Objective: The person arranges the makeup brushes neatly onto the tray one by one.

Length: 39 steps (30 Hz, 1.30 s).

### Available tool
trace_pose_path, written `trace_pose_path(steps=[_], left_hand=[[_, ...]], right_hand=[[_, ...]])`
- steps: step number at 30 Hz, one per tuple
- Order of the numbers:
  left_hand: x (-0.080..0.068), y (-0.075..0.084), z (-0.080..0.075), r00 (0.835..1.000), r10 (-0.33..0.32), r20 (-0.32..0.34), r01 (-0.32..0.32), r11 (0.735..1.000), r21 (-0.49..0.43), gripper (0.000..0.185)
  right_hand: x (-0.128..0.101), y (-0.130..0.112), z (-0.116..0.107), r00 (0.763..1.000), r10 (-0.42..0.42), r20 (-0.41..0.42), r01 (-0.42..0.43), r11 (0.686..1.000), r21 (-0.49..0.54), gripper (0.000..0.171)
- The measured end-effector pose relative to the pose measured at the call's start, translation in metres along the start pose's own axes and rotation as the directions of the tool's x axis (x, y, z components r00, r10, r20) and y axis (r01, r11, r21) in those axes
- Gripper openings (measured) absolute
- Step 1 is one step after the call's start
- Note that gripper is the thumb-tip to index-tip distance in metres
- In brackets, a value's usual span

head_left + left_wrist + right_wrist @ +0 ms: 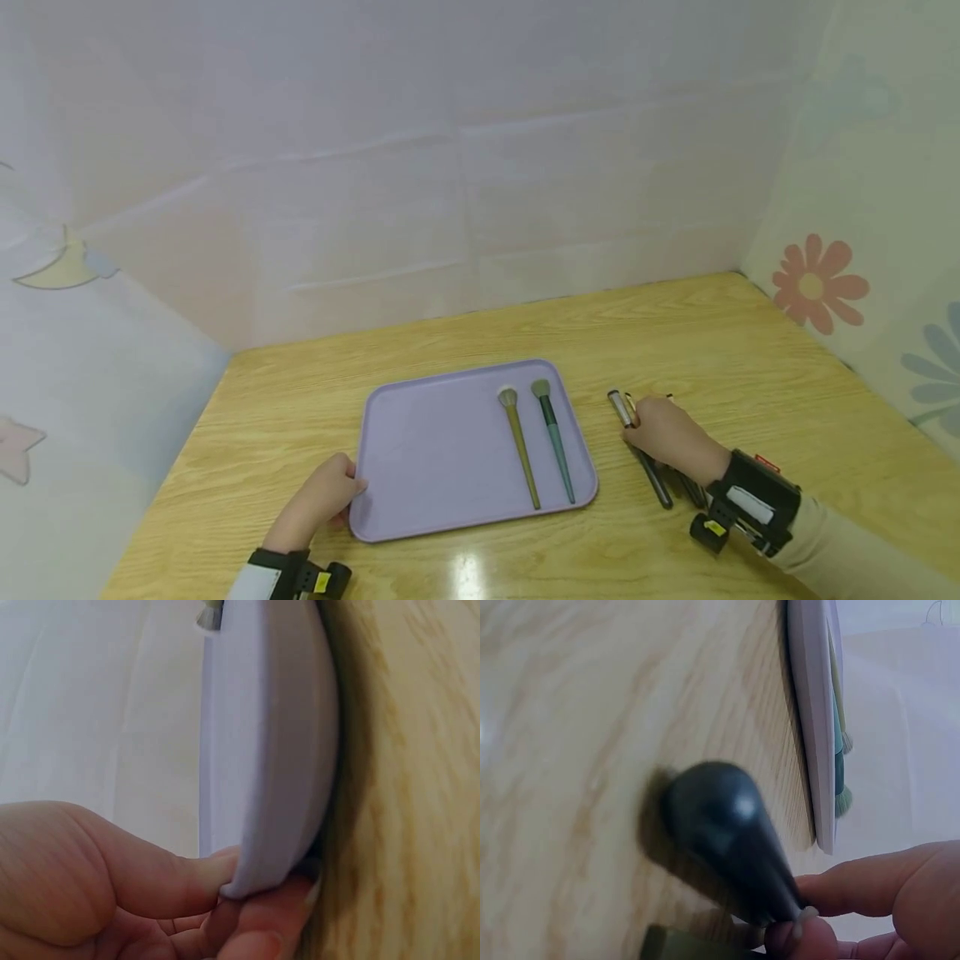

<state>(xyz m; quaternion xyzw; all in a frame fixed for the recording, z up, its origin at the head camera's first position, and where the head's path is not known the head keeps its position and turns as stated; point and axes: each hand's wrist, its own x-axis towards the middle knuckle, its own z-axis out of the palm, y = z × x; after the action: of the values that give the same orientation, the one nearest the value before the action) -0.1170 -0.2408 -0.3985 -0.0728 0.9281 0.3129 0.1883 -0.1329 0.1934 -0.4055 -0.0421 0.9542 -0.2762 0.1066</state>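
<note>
Head view shows my right hand (670, 435) lying over a small bunch of dark makeup tools (647, 458) on the counter (735, 350). The right wrist view shows my fingertips (802, 930) pinching the dark handle (727, 832) of one. Just to that hand's left lies the lilac tray (420, 450), whose near left corner my left hand (318, 500) grips, thumb on the rim and fingers beneath. Two brushes already lie side by side in the tray: an olive-handled brush (519, 446) and a teal-handled brush (555, 440). By my reckoning, two are placed and the bunch beneath my right hand remains.
</note>
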Motion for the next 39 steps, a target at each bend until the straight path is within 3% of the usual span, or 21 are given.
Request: trace_pose_path(steps=[22,29,39], left_hand=[[-0.0029,0.0014,0.0002,1.0,0.015,-0.015,-0.015,1.0,-0.003,0.011],[-0.0028,0.001,-0.0005,1.0,0.001,-0.008,-0.001,1.0,0.004,0.011],[-0.0016,-0.0007,0.0009,1.0,0.002,-0.011,-0.002,1.0,-0.009,0.011]], right_hand=[[-0.001,-0.0054,-0.0068,0.999,0.029,-0.046,-0.022,0.99,0.136,0.026],[-0.0005,-0.0062,-0.0073,1.0,0.015,-0.026,-0.008,0.963,0.27,0.026],[0.0023,-0.0049,-0.0069,1.0,-0.016,-0.025,0.024,0.938,0.345,0.015]])
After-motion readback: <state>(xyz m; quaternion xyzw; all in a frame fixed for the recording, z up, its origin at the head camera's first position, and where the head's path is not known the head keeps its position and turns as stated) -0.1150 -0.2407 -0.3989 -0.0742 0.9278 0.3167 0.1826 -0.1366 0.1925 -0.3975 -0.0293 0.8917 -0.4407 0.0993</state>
